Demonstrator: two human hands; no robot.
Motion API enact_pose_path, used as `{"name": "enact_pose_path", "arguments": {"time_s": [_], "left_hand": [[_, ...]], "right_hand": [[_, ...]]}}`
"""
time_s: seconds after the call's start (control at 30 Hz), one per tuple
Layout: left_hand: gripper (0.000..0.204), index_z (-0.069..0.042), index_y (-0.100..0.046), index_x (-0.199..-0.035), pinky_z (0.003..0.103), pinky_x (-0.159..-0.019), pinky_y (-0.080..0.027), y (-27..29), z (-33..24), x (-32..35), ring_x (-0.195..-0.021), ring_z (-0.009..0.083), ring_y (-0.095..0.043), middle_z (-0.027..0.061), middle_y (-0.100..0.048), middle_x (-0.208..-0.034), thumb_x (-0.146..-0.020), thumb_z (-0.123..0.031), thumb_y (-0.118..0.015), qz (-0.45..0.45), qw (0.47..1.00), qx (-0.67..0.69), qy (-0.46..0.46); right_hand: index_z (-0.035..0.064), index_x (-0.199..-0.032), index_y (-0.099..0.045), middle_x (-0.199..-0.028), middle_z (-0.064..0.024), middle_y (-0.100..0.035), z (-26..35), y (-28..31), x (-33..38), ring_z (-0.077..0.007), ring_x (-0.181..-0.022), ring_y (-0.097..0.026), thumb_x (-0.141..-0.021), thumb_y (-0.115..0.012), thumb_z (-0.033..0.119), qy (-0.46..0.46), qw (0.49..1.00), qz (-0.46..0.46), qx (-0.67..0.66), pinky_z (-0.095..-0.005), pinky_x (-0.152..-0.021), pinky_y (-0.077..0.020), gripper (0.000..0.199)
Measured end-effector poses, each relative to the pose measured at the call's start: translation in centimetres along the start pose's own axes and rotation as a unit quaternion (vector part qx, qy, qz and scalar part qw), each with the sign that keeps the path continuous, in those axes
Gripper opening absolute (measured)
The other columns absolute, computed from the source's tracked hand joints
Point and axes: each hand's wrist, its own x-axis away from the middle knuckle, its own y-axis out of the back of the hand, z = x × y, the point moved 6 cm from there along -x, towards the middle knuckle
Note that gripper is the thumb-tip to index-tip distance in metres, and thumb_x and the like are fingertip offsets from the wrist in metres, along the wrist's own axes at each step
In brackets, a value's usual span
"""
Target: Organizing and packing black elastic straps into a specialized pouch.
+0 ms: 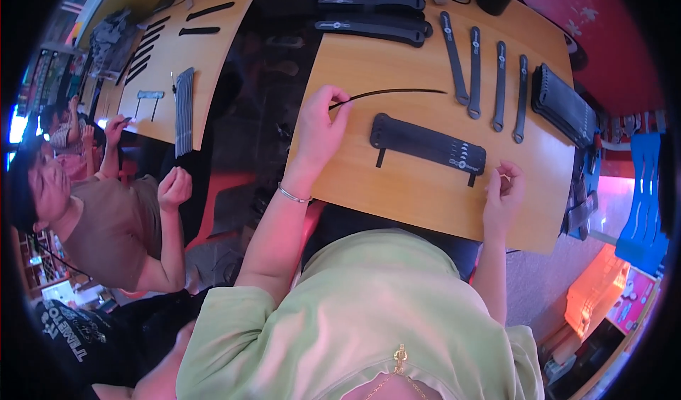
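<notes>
Black and thin, the long strip point(386, 92) could slip free, I think, because the left hand point(317, 132) only pinches its very end while the rest sticks out over the wooden surface point(397, 194). The right hand point(502, 195) is curled with fingertips together, touching the surface just beside the dark flat pouch point(428, 145); I cannot tell if it holds anything

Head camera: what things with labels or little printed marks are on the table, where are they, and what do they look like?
Dark flat holder: middle of the wooden table, long rectangle, small pale mark near its right end.
Four dark straps: upper right, side by side, pale marks.
Dark strap stack: top edge, pale marks.
Blue and pink packages: far right, beyond the table.
</notes>
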Motion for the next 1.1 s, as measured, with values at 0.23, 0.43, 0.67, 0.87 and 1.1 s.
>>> {"name": "enact_pose_path", "arguments": {"time_s": [0.23,0.43,0.67,0.87,1.1], "left_hand": [[0.012,0.001,-0.058,-0.088,0.024,-0.072,-0.049,-0.2,-7.6,1.9,-0.080,0.0145,-0.062,0.0082,-0.063,-0.087,-0.080,0.007,-0.064,0.123,0.979,0.157,-0.044],[0.011,0.000,-0.060,-0.088,0.024,-0.068,-0.049,-2.2,-10.1,3.6,-0.079,0.0141,-0.062,0.0057,-0.062,-0.085,-0.080,0.004,-0.066,0.259,0.943,0.208,-0.001],[0.014,0.001,-0.062,-0.095,0.023,-0.067,-0.050,-2.8,-6.8,5.6,-0.075,0.0133,-0.062,0.0066,-0.060,-0.087,-0.082,0.004,-0.063,0.274,0.930,0.241,0.038],[0.012,0.001,-0.062,-0.096,0.024,-0.065,-0.049,-3.4,-4.4,7.6,-0.072,0.0125,-0.062,0.0058,-0.060,-0.082,-0.085,0.000,-0.061,0.298,0.917,0.231,0.130],[0.014,0.001,-0.063,-0.101,0.021,-0.065,-0.049,-4.0,-1.4,8.0,-0.072,0.0076,-0.061,0.0032,-0.062,-0.082,-0.088,-0.002,-0.060,0.226,0.900,0.287,0.240]], "right_hand": [[0.0043,-0.136,-0.038,-0.120,-0.0096,-0.053,8.0,-3.2,0.0,-0.0076,-0.077,-0.051,-0.076,-0.073,0.007,0.116,0.974,0.109,-0.163,-0.0172,-0.059,-0.0414,0.070],[0.0028,-0.129,-0.045,-0.110,-0.0122,-0.059,8.6,-1.3,0.1,-0.0080,-0.072,-0.053,-0.074,-0.074,0.006,0.116,0.914,0.192,-0.338,-0.0177,-0.056,-0.0414,0.062],[-0.0011,-0.090,-0.060,-0.087,-0.0068,-0.060,4.9,0.2,0.9,-0.0088,-0.066,-0.056,-0.080,-0.064,-0.007,-0.029,0.976,0.146,-0.156,-0.0205,-0.057,-0.0454,0.012],[0.0008,-0.094,-0.065,-0.077,-0.0013,-0.061,2.7,0.7,2.0,-0.0065,-0.068,-0.057,-0.080,-0.068,-0.001,-0.104,0.979,0.162,-0.067,-0.0187,-0.060,-0.0457,0.014],[0.0003,-0.104,-0.066,-0.088,-0.0031,-0.060,1.9,0.0,1.5,-0.0060,-0.074,-0.056,-0.086,-0.060,-0.001,-0.072,0.978,0.164,-0.106,-0.0176,-0.064,-0.0451,0.019]]}}
